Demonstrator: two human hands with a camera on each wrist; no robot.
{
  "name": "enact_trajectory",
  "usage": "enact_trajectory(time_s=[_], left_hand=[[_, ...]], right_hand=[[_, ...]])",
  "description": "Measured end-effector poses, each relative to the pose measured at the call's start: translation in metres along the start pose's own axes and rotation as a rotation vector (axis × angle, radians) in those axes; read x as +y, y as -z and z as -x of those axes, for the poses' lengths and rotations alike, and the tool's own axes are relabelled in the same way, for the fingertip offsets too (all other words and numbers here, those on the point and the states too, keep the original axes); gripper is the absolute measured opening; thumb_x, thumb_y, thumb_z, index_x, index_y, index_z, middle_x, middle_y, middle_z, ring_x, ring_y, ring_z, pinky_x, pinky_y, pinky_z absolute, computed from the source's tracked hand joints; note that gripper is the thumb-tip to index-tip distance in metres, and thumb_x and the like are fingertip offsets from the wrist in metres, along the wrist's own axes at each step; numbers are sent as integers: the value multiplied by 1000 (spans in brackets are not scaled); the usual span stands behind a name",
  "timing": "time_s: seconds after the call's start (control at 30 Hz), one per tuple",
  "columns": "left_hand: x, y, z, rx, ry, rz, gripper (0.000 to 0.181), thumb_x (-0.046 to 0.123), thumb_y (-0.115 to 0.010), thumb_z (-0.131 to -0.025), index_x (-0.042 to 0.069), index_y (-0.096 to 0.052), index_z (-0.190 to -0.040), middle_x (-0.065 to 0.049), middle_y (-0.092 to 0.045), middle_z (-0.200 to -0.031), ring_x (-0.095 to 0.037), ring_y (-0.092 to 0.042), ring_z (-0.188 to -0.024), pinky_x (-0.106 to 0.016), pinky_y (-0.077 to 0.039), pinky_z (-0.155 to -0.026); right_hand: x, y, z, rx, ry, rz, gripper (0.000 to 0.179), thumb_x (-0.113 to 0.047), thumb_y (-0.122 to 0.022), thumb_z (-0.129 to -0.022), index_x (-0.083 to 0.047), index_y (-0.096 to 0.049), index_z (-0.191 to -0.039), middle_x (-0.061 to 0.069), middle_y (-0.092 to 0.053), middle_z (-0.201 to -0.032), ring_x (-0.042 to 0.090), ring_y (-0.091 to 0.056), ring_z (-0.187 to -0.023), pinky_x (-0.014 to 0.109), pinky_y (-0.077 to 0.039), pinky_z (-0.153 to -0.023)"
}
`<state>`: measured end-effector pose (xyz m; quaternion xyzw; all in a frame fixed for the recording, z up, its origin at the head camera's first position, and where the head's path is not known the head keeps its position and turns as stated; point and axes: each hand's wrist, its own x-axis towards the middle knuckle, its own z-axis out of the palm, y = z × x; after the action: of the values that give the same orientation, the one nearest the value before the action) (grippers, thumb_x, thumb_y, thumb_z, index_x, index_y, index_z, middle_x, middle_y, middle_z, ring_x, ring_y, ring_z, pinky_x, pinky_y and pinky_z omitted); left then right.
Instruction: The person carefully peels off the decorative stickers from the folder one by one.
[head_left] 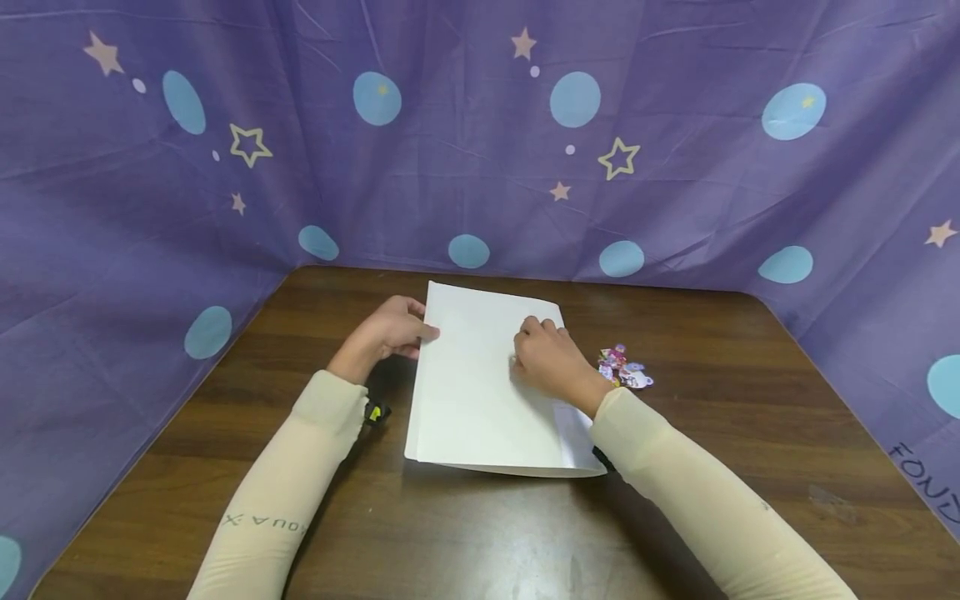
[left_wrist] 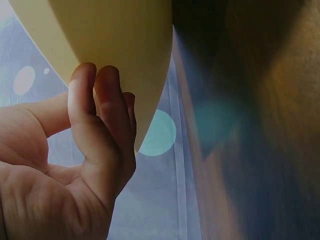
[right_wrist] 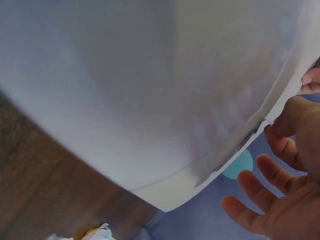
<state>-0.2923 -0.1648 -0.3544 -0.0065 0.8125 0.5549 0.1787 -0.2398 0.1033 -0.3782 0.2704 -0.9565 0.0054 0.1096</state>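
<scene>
A large white sheet (head_left: 480, 383), glossy at its lower right, lies tilted in front of me with its near edge bowed. My left hand (head_left: 397, 327) holds its left edge, thumb on top and fingers behind; in the left wrist view those fingers (left_wrist: 107, 95) press flat on the underside. Over the right half of the sheet is my right hand (head_left: 551, 358). In the right wrist view its thumb and forefinger pinch a small thin piece (right_wrist: 267, 121) at the sheet's surface, the other fingers spread loosely. I cannot tell what the piece is.
Several colourful cut-out stickers (head_left: 622, 368) lie in a small pile on the brown wooden table (head_left: 705, 467), right of the sheet. A purple curtain (head_left: 480, 150) with stars and blue ovals encloses the back and sides. A transparent scrap (head_left: 831, 503) lies at the right.
</scene>
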Motion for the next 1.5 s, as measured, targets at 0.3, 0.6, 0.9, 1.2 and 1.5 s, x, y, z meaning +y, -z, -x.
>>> enact_trajectory(time_s=[0.3, 0.6, 0.9, 1.2, 1.5], left_hand=[[1, 2, 3, 2, 5, -7, 53, -1, -68, -94, -8, -41, -139, -16, -55, -100, -14, -61, -61, -24, -57, -53], [4, 2, 4, 6, -1, -10, 54, -1, -69, -94, -9, -40, -140, -18, -55, -102, -14, -62, -63, -24, -57, -53], [2, 3, 3, 6, 3, -14, 55, 0, -68, -95, -9, -39, -141, -18, -55, -103, -14, -62, -63, -25, -57, -53], [2, 3, 2, 7, 3, -10, 54, 0, -69, -94, -8, -41, -139, -17, -55, -103, -14, -62, -63, -25, -57, -53], [1, 3, 0, 9, 9, -10, 54, 0, -69, -94, -7, -41, -139, -17, -54, -103, -14, -61, -62, -25, -57, -53]], right_hand=[[20, -3, 4, 93, -43, -241, 15, -16, -68, -89, -12, -66, -75, 13, -62, -111, 34, -59, -96, 44, -52, -73], [55, 2, 23, 64, -145, -144, 16, -18, -65, -93, -11, -63, -78, 16, -60, -120, 35, -52, -98, 46, -45, -74], [82, -1, 42, -68, -152, 186, 26, -26, -70, -95, -1, -72, -101, 13, -55, -104, 37, -50, -97, 54, -47, -79], [76, -16, 52, -114, -16, 334, 30, -28, -79, -90, -3, -74, -106, 16, -60, -117, 37, -53, -101, 56, -51, -83], [72, -18, 53, -157, -1, 168, 10, -16, -75, -89, -7, -75, -94, 11, -66, -112, 37, -54, -101, 53, -50, -79]])
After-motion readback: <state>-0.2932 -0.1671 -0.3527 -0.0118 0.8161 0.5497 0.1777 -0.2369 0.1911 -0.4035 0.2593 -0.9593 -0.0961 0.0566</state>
